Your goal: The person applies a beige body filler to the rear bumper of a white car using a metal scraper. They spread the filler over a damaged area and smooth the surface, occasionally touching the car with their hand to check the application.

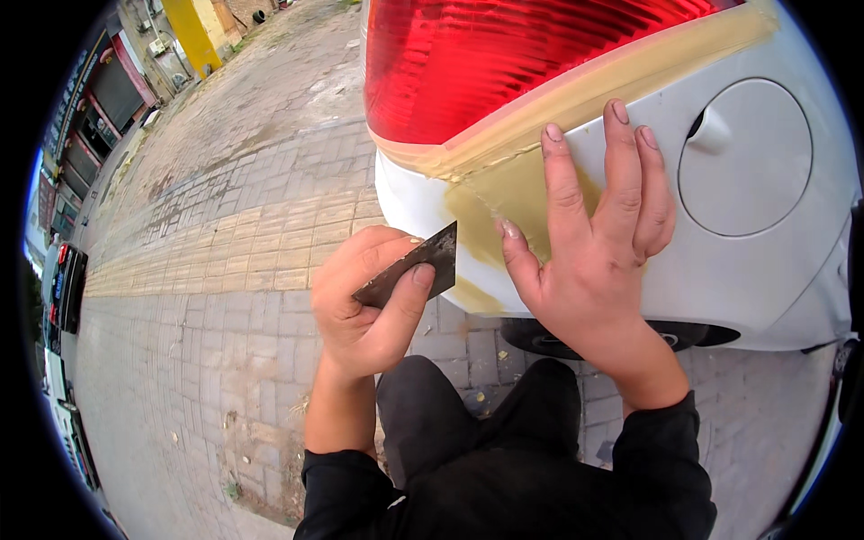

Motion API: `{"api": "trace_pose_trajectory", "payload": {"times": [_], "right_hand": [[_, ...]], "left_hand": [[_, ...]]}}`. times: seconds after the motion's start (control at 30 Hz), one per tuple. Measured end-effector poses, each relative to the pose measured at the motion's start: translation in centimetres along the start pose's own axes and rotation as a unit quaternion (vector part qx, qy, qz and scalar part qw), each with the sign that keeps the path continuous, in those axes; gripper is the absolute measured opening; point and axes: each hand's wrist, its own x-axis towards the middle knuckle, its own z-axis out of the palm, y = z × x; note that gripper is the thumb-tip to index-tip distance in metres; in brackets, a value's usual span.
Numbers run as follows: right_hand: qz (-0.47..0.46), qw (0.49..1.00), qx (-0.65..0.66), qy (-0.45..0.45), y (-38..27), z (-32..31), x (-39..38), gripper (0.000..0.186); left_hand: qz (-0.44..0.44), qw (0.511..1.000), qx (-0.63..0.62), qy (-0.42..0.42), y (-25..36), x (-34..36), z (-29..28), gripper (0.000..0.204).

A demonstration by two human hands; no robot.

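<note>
My left hand (369,301) pinches a dark, thin putty scraper (430,256) between thumb and fingers, its blade pointing up and right, close to the car's rear corner. My right hand (594,220) lies with fingers spread on a patch of yellowish-green body filler (513,202) on the white car body (720,297). Its fingertips reach the lower edge of the masking tape (630,76), which borders the red tail light (522,63). The palm hides part of the filler patch. Another smear of filler shows at the panel's lower edge.
A round fuel flap (745,157) is to the right of my right hand. Beneath the panel a dark tyre (558,337) shows. My knees are bent over the paving (198,360). Parked cars (65,288) and shopfronts (99,117) line the far left.
</note>
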Motion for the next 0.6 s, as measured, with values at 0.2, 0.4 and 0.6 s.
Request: {"api": "trace_pose_trajectory", "payload": {"times": [0.2, 0.4, 0.6], "right_hand": [[-0.009, 0.993, 0.119, -0.01, 0.1, -0.1, -0.6, 0.06], [0.047, 0.997, 0.06, 0.017, -0.8, 0.6, -0.4, 0.062], [0.033, 0.996, 0.072, 0.03, -1.1, 0.8, 0.2, 0.047]], "left_hand": [[-0.032, 0.999, -0.016, 0.032, 0.8, -1.8, -1.8, 0.015], [-0.041, 0.998, -0.015, 0.05, 1.0, -2.7, -2.6, 0.014], [-0.032, 0.999, -0.013, 0.031, 1.0, -2.7, -2.6, 0.015]]}}
